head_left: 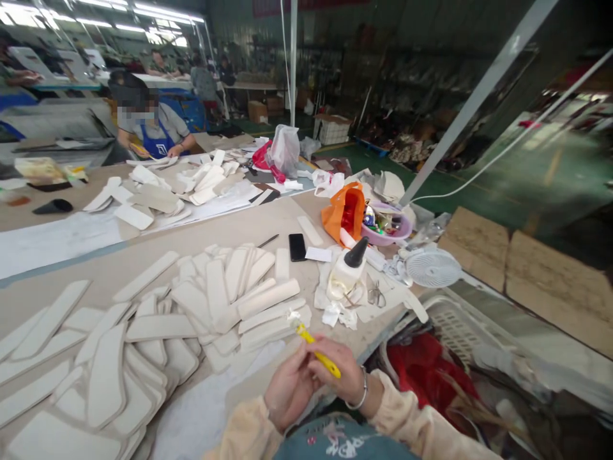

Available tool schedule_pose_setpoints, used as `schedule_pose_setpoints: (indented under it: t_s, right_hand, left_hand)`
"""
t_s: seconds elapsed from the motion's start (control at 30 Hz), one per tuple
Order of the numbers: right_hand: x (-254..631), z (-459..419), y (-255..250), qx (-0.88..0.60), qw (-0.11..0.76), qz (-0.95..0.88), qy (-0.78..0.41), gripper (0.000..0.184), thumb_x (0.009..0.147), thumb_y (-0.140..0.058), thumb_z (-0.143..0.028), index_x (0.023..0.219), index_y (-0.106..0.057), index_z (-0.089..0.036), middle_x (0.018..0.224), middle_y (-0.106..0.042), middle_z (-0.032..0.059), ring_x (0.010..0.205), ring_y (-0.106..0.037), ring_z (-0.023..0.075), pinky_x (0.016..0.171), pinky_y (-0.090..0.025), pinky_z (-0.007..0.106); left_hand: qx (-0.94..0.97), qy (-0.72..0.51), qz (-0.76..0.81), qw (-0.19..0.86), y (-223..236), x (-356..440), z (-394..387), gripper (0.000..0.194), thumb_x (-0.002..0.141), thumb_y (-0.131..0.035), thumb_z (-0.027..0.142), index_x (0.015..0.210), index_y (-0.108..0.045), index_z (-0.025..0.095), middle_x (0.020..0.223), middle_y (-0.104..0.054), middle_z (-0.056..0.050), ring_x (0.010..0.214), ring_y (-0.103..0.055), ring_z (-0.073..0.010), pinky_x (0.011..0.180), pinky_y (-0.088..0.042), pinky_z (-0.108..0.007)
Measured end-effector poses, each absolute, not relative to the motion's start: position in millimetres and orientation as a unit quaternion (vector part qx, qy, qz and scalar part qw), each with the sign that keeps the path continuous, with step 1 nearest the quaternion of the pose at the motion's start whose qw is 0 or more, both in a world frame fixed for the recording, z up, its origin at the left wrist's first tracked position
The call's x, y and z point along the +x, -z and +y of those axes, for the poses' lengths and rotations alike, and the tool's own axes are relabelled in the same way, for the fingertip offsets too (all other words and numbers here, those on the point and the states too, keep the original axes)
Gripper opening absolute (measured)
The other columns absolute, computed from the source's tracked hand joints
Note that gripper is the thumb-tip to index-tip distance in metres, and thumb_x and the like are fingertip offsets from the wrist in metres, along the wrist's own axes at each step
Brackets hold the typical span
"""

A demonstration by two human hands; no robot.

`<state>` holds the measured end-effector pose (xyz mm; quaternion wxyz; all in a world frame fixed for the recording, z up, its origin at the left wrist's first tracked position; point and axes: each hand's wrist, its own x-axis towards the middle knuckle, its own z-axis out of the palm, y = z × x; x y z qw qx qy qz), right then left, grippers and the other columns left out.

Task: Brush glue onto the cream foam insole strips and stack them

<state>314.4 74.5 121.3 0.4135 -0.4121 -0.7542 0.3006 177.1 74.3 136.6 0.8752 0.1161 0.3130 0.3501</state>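
A brush with a yellow handle (318, 351) rests in my right hand (341, 367), its bristle end pale and pointing away over the table. My left hand (290, 386) meets the right one, fingers curled against it; whether anything sits between them is hidden. Just beyond the brush tip lies a stack of long white padded strips (272, 322). A large heap of similar pale pieces (105, 377) spreads over the left of the table. To the right of the strips stands a white bottle with a black cone top (345, 271), with crumpled white tissue (340, 314) in front of it.
A black phone (297, 247), an orange bag (342, 214), a purple basin (390, 230) of small items and a white fan (433, 267) line the far right side. Below the edge is a white crate (450, 332). Across the table another person (153, 121) handles pale pieces.
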Motion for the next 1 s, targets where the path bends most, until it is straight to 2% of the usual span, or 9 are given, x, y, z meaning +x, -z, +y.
schedule_pose_setpoints:
  t_s: [0.13, 0.2, 0.33, 0.4, 0.47, 0.6, 0.7, 0.83, 1.0]
  right_hand:
    - [372, 77, -128, -0.555, 0.468, -0.607, -0.323, 0.023, 0.086, -0.046, -0.031, 0.105, -0.054, -0.020, 0.073, -0.061, 0.0015, 0.062, -0.058, 0.0151, 0.059, -0.049, 0.027]
    - [404, 90, -125, -0.599, 0.467, -0.561, -0.329, 0.027, 0.085, -0.046, -0.035, 0.105, -0.054, -0.018, 0.065, -0.058, -0.0004, 0.055, -0.055, 0.0136, 0.053, -0.046, 0.025]
    - [450, 127, -109, -0.647, 0.435, -0.546, -0.307, 0.033, 0.084, -0.045, -0.042, 0.100, -0.057, -0.016, 0.059, -0.056, -0.0011, 0.047, -0.050, 0.0126, 0.049, -0.042, 0.024]
    - [460, 145, -99, -0.652, 0.397, -0.573, -0.297, 0.034, 0.083, -0.044, -0.042, 0.098, -0.059, -0.016, 0.058, -0.057, -0.0006, 0.049, -0.052, 0.0136, 0.051, -0.043, 0.025]
    - [463, 161, -90, -0.654, 0.348, -0.610, -0.280, 0.033, 0.083, -0.042, -0.041, 0.095, -0.061, -0.018, 0.057, -0.059, -0.0005, 0.053, -0.056, 0.0149, 0.055, -0.044, 0.026]
    - [459, 184, -74, -0.650, 0.239, -0.682, -0.235, 0.030, 0.082, -0.040, -0.040, 0.093, -0.063, -0.023, 0.069, -0.065, -0.0001, 0.066, -0.061, 0.0166, 0.062, -0.044, 0.027]
    - [454, 194, -65, -0.641, 0.193, -0.706, -0.230, 0.029, 0.082, -0.041, -0.039, 0.092, -0.064, -0.023, 0.074, -0.067, 0.0011, 0.069, -0.061, 0.0182, 0.062, -0.043, 0.027]
    - [454, 200, -62, -0.631, 0.178, -0.716, -0.239, 0.029, 0.082, -0.042, -0.038, 0.092, -0.064, -0.022, 0.072, -0.067, 0.0016, 0.067, -0.061, 0.0190, 0.061, -0.043, 0.028]
    - [465, 198, -63, -0.622, 0.228, -0.696, -0.276, 0.030, 0.083, -0.040, -0.039, 0.095, -0.062, -0.022, 0.079, -0.068, -0.0005, 0.068, -0.063, 0.0165, 0.065, -0.047, 0.028]
  left_hand:
    - [0.259, -0.320, 0.424, 0.807, -136, 183, 72, 0.043, 0.072, -0.059, 0.048, 0.103, -0.063, 0.019, 0.112, -0.058, -0.011, 0.100, -0.055, -0.0238, 0.085, -0.041, -0.037]
    - [0.386, -0.324, 0.516, 0.693, -124, 167, 67, 0.039, 0.066, -0.065, 0.043, 0.097, -0.066, 0.018, 0.106, -0.061, -0.011, 0.102, -0.054, -0.0252, 0.090, -0.038, -0.038]
    - [0.552, -0.306, 0.667, 0.395, -82, 110, 42, 0.038, 0.065, -0.063, 0.044, 0.095, -0.066, 0.021, 0.103, -0.062, -0.009, 0.102, -0.052, -0.0263, 0.096, -0.034, -0.041]
    - [0.578, -0.256, 0.718, 0.292, -60, 80, 22, 0.043, 0.065, -0.061, 0.047, 0.098, -0.064, 0.019, 0.104, -0.061, -0.010, 0.101, -0.052, -0.0280, 0.095, -0.035, -0.043]
    - [0.583, -0.196, 0.751, 0.240, -42, 57, 1, 0.049, 0.066, -0.056, 0.050, 0.102, -0.062, 0.017, 0.104, -0.060, -0.012, 0.100, -0.053, -0.0288, 0.093, -0.037, -0.043]
    - [0.555, -0.109, 0.800, 0.200, -23, 38, -28, 0.058, 0.070, -0.045, 0.054, 0.108, -0.057, 0.011, 0.107, -0.058, -0.015, 0.101, -0.053, -0.0291, 0.093, -0.038, -0.042]
    - [0.518, -0.074, 0.830, 0.192, -19, 38, -37, 0.063, 0.072, -0.038, 0.055, 0.110, -0.055, 0.008, 0.110, -0.056, -0.017, 0.105, -0.051, -0.0292, 0.095, -0.036, -0.041]
    - [0.479, -0.062, 0.851, 0.208, -18, 39, -42, 0.068, 0.071, -0.035, 0.057, 0.115, -0.050, 0.006, 0.109, -0.054, -0.017, 0.103, -0.052, -0.0283, 0.094, -0.037, -0.040]
    - [0.427, -0.091, 0.860, 0.263, -19, 42, -42, 0.074, 0.070, -0.033, 0.059, 0.119, -0.046, 0.005, 0.107, -0.054, -0.016, 0.087, -0.059, -0.0240, 0.083, -0.044, -0.036]
